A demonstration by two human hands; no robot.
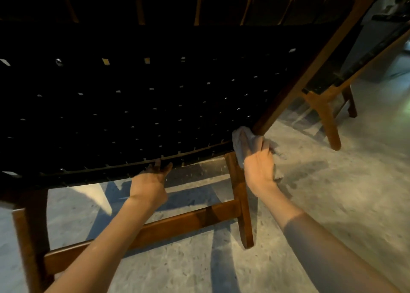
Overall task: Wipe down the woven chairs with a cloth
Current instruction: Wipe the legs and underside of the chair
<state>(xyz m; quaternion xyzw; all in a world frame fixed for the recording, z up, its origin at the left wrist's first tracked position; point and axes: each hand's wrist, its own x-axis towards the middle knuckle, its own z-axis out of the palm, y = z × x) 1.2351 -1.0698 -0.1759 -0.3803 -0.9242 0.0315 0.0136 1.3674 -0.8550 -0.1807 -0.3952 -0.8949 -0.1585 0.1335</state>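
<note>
A woven chair point(142, 106) with black straps on a brown wooden frame fills the upper left; I see its back from behind. My right hand point(258, 164) grips a pale grey cloth point(240, 140) and presses it against the lower right corner of the weave, where the slanted side rail point(310, 68) ends. My left hand point(153, 179) reaches up to the bottom edge of the woven panel, its fingertips touching the lowest straps. The fingers' ends are partly hidden in shadow.
The chair's rear leg point(240, 199) and a low cross rail point(177, 226) stand between my arms. A second woven chair point(328, 113) stands at the right. Grey speckled concrete floor point(332, 193) spreads to the right and below.
</note>
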